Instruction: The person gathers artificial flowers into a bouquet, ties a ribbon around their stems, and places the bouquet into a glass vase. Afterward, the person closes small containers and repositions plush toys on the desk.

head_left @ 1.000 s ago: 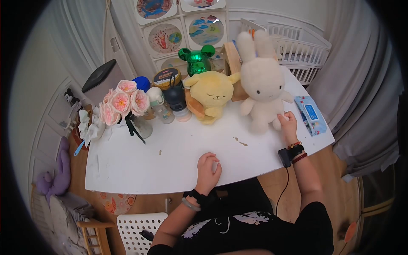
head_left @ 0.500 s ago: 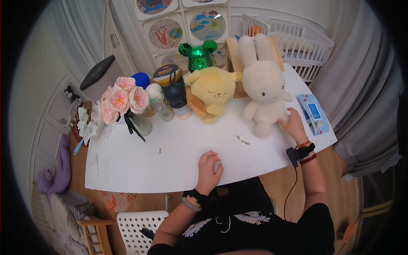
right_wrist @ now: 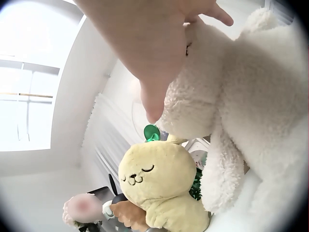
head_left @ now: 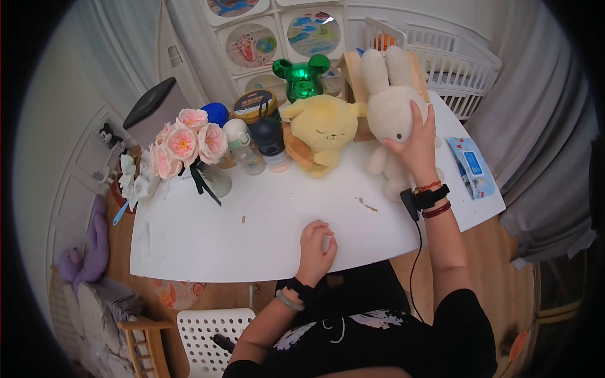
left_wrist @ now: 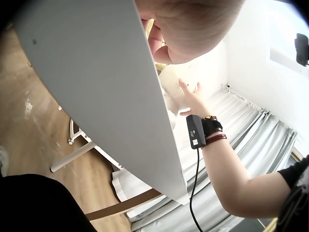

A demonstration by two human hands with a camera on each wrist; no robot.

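A cream rabbit plush [head_left: 391, 113] sits upright at the right of the white table [head_left: 277, 233]. My right hand [head_left: 417, 143] lies over its face, thumb and fingers spread across the head, covering one eye. In the right wrist view the thumb of that hand [right_wrist: 145, 53] rests along the side of the plush head [right_wrist: 193, 96]. My left hand [head_left: 316, 252] rests near the table's front edge with loosely bent fingers and holds nothing. Beside the rabbit is a yellow plush [head_left: 324, 129] with closed eyes.
Left of the plushes stand a dark bottle [head_left: 267, 135], a clear bottle [head_left: 247, 151] and pink flowers [head_left: 189, 145] in a glass vase. Behind are a green shiny bear [head_left: 302, 77] and a wooden stand [head_left: 354, 75]. A wipes pack [head_left: 471, 167] lies at the right edge.
My right hand has moved up from the rabbit's lower body to its face, with the fingers spread. The left hand stays by the front edge. The head view has shifted slightly.
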